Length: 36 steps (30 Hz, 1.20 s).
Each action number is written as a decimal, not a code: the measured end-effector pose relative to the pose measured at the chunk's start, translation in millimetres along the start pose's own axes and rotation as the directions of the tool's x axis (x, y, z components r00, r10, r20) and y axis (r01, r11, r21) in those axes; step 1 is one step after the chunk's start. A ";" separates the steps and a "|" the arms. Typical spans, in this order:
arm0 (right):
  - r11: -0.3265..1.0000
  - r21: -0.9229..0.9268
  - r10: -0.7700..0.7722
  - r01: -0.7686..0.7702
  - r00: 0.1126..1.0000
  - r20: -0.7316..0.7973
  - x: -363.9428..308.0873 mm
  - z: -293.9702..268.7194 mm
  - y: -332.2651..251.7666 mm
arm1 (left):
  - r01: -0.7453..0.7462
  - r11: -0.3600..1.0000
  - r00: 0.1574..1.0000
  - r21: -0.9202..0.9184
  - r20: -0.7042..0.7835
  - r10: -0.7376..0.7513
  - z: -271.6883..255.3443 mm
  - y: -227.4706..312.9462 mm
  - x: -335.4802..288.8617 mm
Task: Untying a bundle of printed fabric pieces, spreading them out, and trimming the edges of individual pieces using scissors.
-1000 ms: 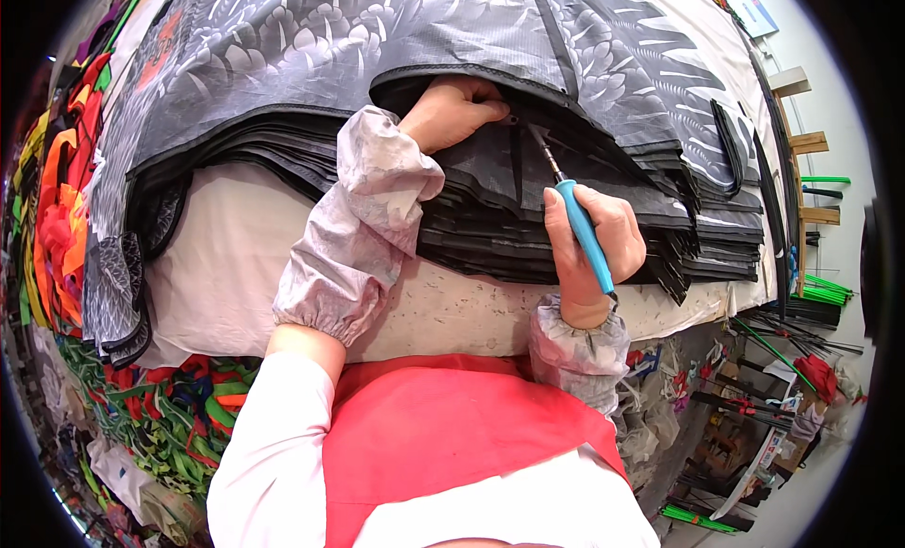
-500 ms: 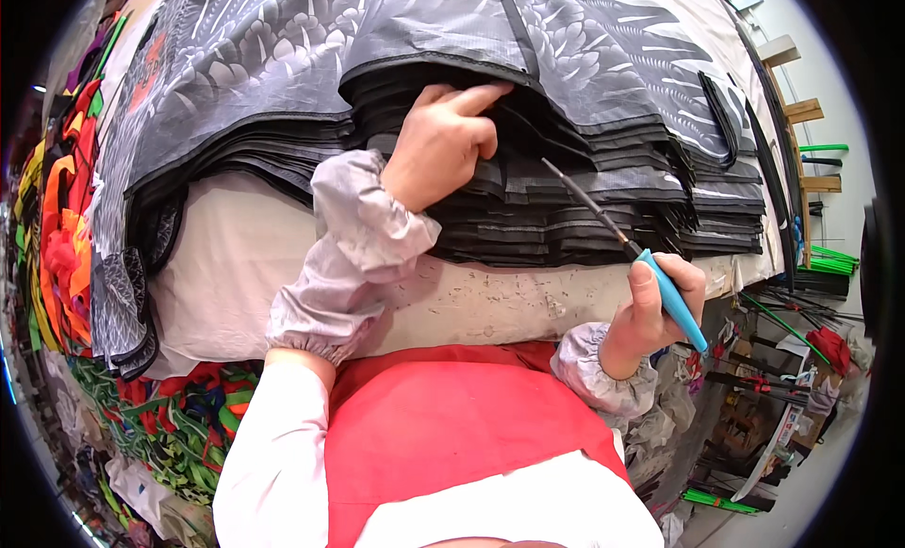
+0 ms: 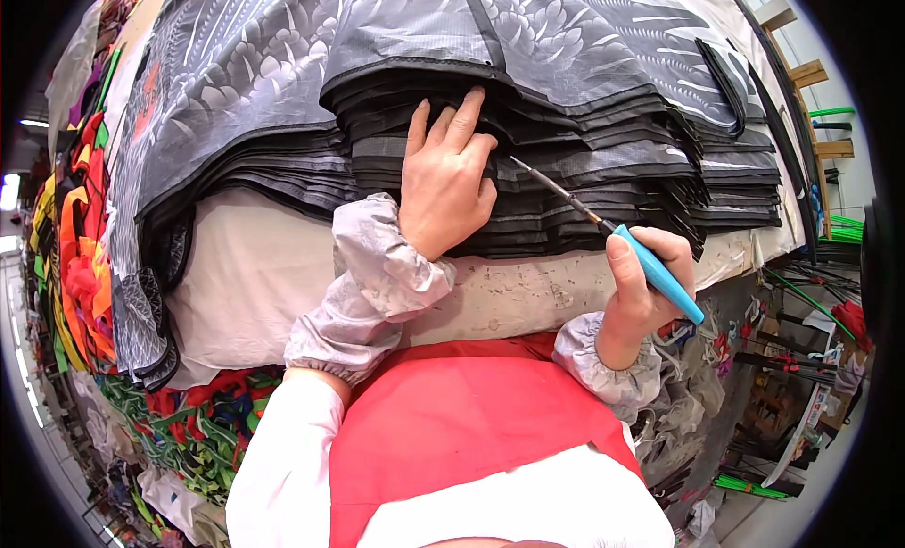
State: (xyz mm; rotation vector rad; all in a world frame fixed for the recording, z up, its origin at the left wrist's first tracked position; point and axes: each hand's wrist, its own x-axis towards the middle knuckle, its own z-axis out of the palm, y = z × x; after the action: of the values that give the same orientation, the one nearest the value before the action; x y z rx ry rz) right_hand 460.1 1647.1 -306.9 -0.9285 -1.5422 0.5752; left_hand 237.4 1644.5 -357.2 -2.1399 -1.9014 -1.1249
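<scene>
A thick stack of grey printed fabric pieces (image 3: 283, 67) with black bound edges lies across the table, its layers fanned at the near side. My left hand (image 3: 445, 180) rests on those layered edges, fingers stretched out and apart, their tips just under the raised top hem. In my right hand (image 3: 650, 284) is a soldering iron (image 3: 657, 274), gripped by its blue handle. Its thin metal shaft slants up and left, the tip near the layers to the right of my left hand. Whether that tip touches the fabric I cannot tell.
The table's pale cloth cover (image 3: 255, 265) shows stains along the near edge. Bright coloured strips (image 3: 80, 256) hang at the left, with a green and red heap (image 3: 189, 435) below. A wooden rack (image 3: 815, 114) and bundled green rods (image 3: 749, 487) are on the right.
My left hand has come down a little, its fingers straightening and spreading over the layers. The raised top hem has sunk lower. The soldering iron has shifted left and slightly up.
</scene>
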 end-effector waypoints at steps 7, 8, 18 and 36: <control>0.986 0.082 0.138 -0.146 0.986 0.098 3.6 16.2 4.3 | -0.013 0.983 0.990 -0.183 -0.138 -0.012 15.7 -27.7 -16.6; 0.985 0.085 0.141 -0.149 0.985 0.097 3.8 18.9 5.8 | -0.024 0.975 0.987 -0.219 -0.157 -0.011 17.8 -29.5 -19.2; 0.979 0.065 0.179 -0.193 0.967 0.181 5.5 35.0 9.2 | -0.057 0.953 0.970 -0.296 -0.242 -0.017 21.1 -34.3 -27.1; 0.992 0.061 0.103 -0.113 0.984 0.148 -0.7 26.0 4.2 | -0.056 0.942 0.964 -0.332 -0.265 -0.036 23.5 -36.7 -29.5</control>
State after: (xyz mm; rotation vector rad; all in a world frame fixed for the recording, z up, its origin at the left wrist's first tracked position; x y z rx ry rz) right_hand 435.9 1652.5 -315.7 -0.9380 -1.5971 0.7841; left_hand 216.9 1640.2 -405.5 -2.0069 -1.6745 -1.7474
